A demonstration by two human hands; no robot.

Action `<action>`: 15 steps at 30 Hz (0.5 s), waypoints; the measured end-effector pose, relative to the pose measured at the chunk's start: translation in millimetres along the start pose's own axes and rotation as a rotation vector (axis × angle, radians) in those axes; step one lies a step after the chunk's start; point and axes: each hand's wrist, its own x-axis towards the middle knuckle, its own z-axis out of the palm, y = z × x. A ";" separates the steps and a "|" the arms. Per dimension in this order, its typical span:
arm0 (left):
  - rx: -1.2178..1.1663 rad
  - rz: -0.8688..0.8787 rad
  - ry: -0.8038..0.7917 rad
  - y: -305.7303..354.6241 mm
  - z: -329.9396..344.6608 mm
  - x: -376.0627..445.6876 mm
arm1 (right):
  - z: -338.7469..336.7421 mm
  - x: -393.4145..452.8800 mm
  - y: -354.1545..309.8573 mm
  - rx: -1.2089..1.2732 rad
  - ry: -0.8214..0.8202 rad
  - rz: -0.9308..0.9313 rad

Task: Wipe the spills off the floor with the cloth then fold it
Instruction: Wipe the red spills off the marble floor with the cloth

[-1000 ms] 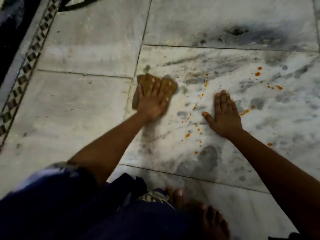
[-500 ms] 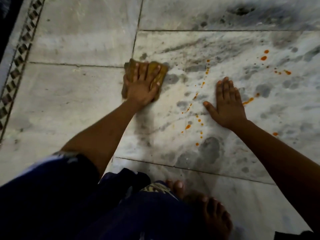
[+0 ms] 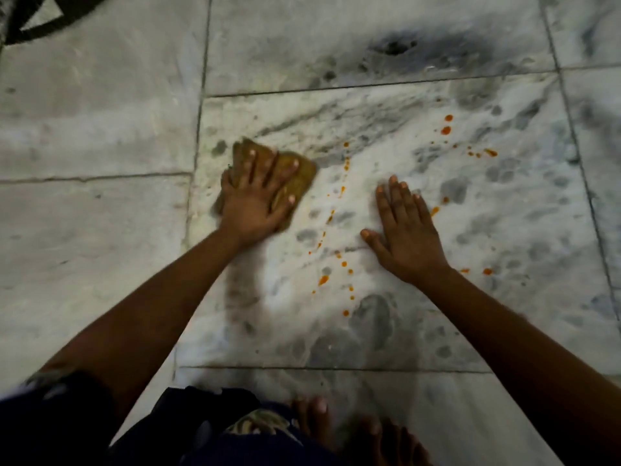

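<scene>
A folded brown-yellow cloth (image 3: 300, 174) lies on the white marble floor (image 3: 100, 230), near the left edge of the central tile. My left hand (image 3: 258, 200) presses flat on top of it with fingers spread. A trail of orange spill drops (image 3: 336, 260) runs down the tile between my hands, just right of the cloth. More orange drops (image 3: 446, 130) sit at the upper right. My right hand (image 3: 408, 235) rests flat on the floor, fingers straight, holding nothing.
My bare feet (image 3: 316, 418) and dark clothing (image 3: 84, 428) fill the bottom of the view. A dark curved object (image 3: 40, 31) lies at the top left corner. Dark grey veins mark the marble tiles (image 3: 393, 47).
My left hand has slid the cloth to the right, closer to the line of orange drops. My right hand has stayed flat in place; the camera has shifted.
</scene>
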 end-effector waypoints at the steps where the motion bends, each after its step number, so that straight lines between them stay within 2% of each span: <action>1: -0.027 -0.073 -0.011 5.5 -4.7 27.7 | -0.1 -0.8 -0.1 -0.010 0.007 0.009; 3: -0.063 -0.125 -0.060 22.3 -13.4 81.6 | -1.0 -2.4 0.9 -0.022 0.029 0.051; 6: -0.053 -0.051 -0.108 62.2 -12.8 117.9 | -3.6 -9.3 9.9 -0.027 0.069 0.127; 9: 0.015 0.134 -0.089 96.4 1.5 88.1 | -5.1 -22.1 28.1 -0.025 0.106 0.225; 12: 0.011 0.296 -0.030 83.6 11.2 39.1 | -5.9 -31.4 45.2 -0.011 0.124 0.340; 15: 0.022 0.182 -0.029 50.6 10.0 33.6 | -6.8 -34.7 58.5 0.015 0.123 0.403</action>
